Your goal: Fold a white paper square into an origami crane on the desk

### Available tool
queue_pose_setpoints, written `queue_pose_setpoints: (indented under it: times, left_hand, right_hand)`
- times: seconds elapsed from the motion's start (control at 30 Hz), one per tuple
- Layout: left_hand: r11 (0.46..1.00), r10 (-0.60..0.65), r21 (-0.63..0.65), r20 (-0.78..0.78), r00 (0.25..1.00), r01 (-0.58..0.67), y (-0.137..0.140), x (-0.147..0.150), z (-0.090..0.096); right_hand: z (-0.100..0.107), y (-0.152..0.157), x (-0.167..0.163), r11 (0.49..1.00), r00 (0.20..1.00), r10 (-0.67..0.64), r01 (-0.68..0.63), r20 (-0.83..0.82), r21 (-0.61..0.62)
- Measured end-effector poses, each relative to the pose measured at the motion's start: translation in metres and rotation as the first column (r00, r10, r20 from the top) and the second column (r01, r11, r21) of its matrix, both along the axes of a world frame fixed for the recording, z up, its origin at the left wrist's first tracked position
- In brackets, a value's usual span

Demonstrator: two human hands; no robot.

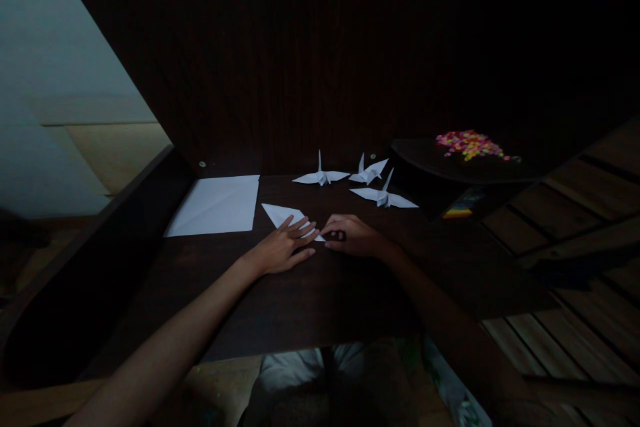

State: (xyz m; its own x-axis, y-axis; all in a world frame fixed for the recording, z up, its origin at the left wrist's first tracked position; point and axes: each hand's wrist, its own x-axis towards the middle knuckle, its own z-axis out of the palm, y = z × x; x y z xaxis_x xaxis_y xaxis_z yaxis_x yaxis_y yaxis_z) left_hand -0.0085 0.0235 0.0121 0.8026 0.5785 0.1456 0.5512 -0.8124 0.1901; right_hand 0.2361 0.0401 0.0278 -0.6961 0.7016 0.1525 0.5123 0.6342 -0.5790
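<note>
A piece of folded white paper [276,213], long and pointed at its far left end, lies flat on the dark desk. Across its near part rests my left hand [287,245], fingers spread and pressing it down. My right hand [350,235] is at the near right tip of the paper, thumb and fingers drawn together on that tip. Part of the paper is hidden under my left fingers. Just beyond stand three white paper cranes: one crane [321,177] in the middle, another crane [369,172] behind to the right, and a nearer crane [384,197].
White sheets of paper [215,205] lie on the desk [300,307] to the left. A heap of small colourful pieces [470,144] sits on a raised dark shelf [425,153] at the right. A rainbow-striped item [457,212] shows beneath it. Dark panels wall the back and left.
</note>
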Motion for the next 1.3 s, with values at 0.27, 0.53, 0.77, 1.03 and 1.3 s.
queue_pose_setpoints:
  times: [0.27,0.53,0.77,1.03,1.3]
  left_hand:
    - [0.998,-0.022,-0.059,-0.056,0.998,0.019,-0.003,0.0,0.005]
    - [0.999,-0.01,-0.049,-0.07,0.998,0.007,-0.006,0.003,0.006]
    - [0.998,-0.007,-0.057,-0.063,0.998,0.003,-0.007,0.004,0.004]
    - [0.996,-0.002,-0.085,-0.064,0.998,-0.003,-0.006,0.005,0.004]
    - [0.996,-0.012,-0.086,-0.054,0.998,0.008,-0.005,0.005,0.004]
  right_hand:
    - [0.0,-0.003,-0.007,0.997,0.997,-0.072,0.073,-0.011,0.032]
    - [0.009,-0.003,-0.004,0.956,0.988,-0.137,0.114,-0.072,-0.269]
    - [0.005,-0.002,-0.004,0.923,0.971,-0.189,0.126,-0.143,-0.365]
    - [0.005,-0.002,-0.003,0.916,0.969,-0.21,0.148,-0.129,-0.374]
    - [0.006,-0.002,-0.003,0.924,0.971,-0.204,0.149,-0.125,-0.351]
